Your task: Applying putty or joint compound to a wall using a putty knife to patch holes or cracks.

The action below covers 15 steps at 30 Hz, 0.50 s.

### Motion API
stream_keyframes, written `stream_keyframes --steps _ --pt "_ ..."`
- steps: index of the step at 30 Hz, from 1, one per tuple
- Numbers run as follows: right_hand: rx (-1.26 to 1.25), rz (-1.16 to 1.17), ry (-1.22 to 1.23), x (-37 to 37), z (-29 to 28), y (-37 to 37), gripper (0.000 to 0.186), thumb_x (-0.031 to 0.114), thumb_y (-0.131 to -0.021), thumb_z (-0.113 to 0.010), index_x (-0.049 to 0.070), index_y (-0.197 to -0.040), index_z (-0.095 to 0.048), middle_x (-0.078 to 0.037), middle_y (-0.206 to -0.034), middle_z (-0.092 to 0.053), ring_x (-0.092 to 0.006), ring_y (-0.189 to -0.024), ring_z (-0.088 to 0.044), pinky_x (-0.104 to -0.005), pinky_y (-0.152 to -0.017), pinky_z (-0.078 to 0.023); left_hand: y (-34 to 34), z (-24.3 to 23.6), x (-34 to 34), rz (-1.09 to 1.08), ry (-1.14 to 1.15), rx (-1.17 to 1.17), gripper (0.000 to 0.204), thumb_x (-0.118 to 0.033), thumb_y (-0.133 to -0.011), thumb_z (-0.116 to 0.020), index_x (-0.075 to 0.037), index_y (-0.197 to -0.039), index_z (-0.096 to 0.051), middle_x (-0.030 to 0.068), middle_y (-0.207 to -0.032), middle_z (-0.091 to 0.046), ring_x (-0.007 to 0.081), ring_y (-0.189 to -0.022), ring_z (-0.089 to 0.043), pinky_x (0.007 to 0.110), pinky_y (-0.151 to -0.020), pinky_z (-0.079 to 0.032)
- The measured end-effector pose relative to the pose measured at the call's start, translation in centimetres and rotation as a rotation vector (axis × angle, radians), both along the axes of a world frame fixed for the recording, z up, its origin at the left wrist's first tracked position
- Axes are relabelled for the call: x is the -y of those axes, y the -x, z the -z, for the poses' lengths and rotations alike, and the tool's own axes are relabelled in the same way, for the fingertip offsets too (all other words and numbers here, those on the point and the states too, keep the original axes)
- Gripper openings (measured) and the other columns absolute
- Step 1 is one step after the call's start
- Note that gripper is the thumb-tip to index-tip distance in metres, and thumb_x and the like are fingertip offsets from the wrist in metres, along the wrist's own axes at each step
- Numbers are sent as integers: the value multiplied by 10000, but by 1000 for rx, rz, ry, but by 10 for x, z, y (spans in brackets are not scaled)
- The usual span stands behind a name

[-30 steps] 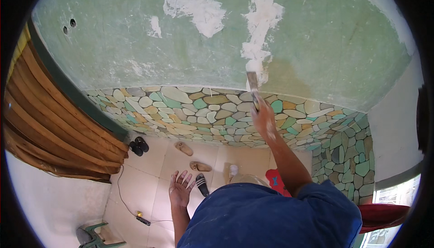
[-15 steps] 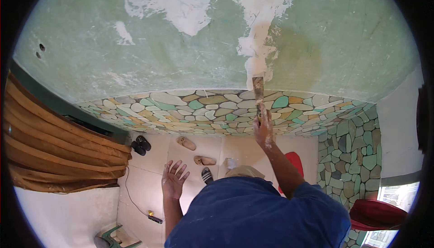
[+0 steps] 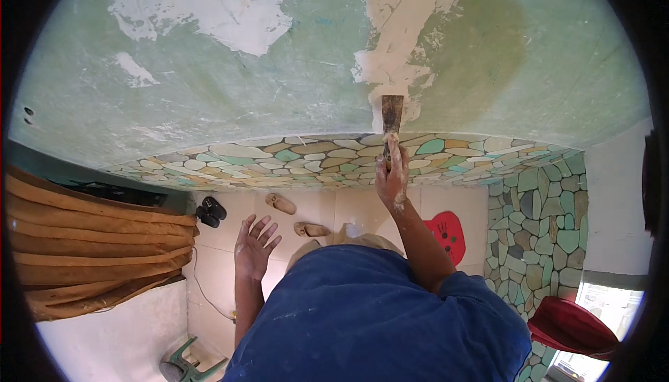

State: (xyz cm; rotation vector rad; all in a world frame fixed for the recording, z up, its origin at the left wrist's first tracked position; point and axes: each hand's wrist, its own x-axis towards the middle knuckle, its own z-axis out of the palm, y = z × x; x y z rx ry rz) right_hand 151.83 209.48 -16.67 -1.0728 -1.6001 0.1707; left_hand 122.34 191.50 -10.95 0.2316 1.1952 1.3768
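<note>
A pleated orange-brown fabric curtain (image 3: 97, 250) hangs at the left; lower in view stands a dark green stool (image 3: 174, 358). On the pale tiled floor (image 3: 446, 199) lie paired black shoes (image 3: 211, 211), two tan flat shoes (image 3: 311, 229), a thin dark cable (image 3: 200, 289) and a rounded red mat (image 3: 446, 234) with dark markings. At the right are irregular green and grey stone cladding (image 3: 540, 225) and a dark red object (image 3: 575, 330).

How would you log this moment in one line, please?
right hand: gripping putty knife | knife: at white filler on green wall | left hand: open, empty
</note>
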Motion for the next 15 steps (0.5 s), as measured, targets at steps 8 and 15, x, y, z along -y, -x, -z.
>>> stream_keyframes --steps 8,15 --pt "-5 10 -2 -10 -12 2 569 -37 -837 -570 54 -1381 -429 -207 -1072 -563 -357 -836 -600 -393 -684 -512 6 5 -40 132 13 6 370 -401 -1001 -395 -131 -1248 -439 142 -1273 -512 318 -1174 -504 484 -943 -437" --pt "11 37 42 -11 -19 1 579 -12 -834 -586 55 -1383 -415 -219 -1106 -579 -382 -923 -608 -411 -755 -518 28 10 -70 151 -26 -44 403 -371 -1000 -373 -123 -1316 -393 146 -1302 -490 308 -1201 -483 486 -971 -417"
